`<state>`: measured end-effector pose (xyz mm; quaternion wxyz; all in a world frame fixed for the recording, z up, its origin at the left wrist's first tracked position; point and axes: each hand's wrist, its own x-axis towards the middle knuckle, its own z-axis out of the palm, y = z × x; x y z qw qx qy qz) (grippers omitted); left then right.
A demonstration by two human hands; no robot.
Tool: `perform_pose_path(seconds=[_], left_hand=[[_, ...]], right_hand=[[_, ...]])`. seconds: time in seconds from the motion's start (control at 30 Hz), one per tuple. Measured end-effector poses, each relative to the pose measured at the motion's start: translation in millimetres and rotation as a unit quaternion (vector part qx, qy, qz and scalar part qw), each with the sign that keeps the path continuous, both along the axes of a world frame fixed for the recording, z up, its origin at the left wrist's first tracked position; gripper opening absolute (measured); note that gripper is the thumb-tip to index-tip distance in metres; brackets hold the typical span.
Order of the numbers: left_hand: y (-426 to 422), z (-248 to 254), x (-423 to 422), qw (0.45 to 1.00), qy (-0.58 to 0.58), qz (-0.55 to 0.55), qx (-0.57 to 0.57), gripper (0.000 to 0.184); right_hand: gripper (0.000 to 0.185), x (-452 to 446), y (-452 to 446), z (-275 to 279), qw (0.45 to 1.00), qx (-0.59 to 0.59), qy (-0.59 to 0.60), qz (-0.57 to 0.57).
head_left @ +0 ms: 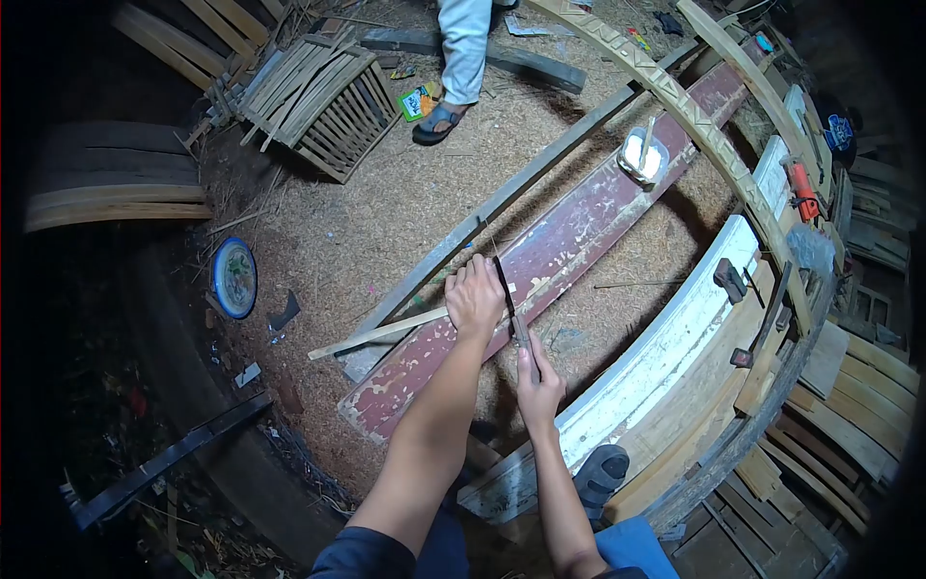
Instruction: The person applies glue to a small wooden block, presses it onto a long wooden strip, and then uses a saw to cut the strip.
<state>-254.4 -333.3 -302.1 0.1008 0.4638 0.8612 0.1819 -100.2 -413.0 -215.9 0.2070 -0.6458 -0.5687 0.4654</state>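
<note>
My left hand (475, 294) is closed over a thin pale wooden strip (381, 333), pressing it down on a worn red plank (598, 217). The strip's free end sticks out to the lower left. In my right hand (538, 378) is the handle of a narrow dark-bladed knife (505, 288), its fingers wrapped round the grip. The blade runs up along the right side of my left hand, across the strip. Where edge and wood meet is partly hidden by my left hand.
Farther along the plank stands a tub of white paste (643, 157) with a stick. A carved curved beam (666, 87) arches overhead. At right, a white-edged board (666, 314) bears tools. Another person's sandalled foot (439, 124) stands beside a slatted crate (318, 101).
</note>
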Motion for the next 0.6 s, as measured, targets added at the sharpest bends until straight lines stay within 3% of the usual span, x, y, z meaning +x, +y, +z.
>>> perform_pose_path(seconds=[0.03, 0.17, 0.4, 0.43, 0.5, 0.6], left_hand=[[0, -1, 0, 1.000, 0.001, 0.000, 0.001, 0.029], [1, -3, -1, 0.999, 0.024, -0.006, -0.033, 0.026], [1, 5, 0, 0.999, 0.010, 0.002, -0.032, 0.028], [1, 9, 0, 1.000, -0.007, 0.003, -0.002, 0.029], [2, 11, 0, 0.999, -0.022, 0.002, -0.048, 0.030], [0, 9, 0, 0.999, -0.005, -0.003, -0.038, 0.031]], right_hand=[[0.040, 4, -8, -13, 0.997, 0.067, 0.026, 0.001], [0.038, 15, -38, -13, 0.992, 0.103, 0.060, -0.036], [0.039, -3, 1, -6, 0.997, 0.027, 0.071, -0.035], [0.039, 0, -4, -6, 0.997, 0.049, 0.050, -0.018], [0.039, 2, -18, -11, 0.989, 0.139, 0.050, -0.023], [0.038, 1, -28, -12, 0.984, 0.159, 0.063, -0.048]])
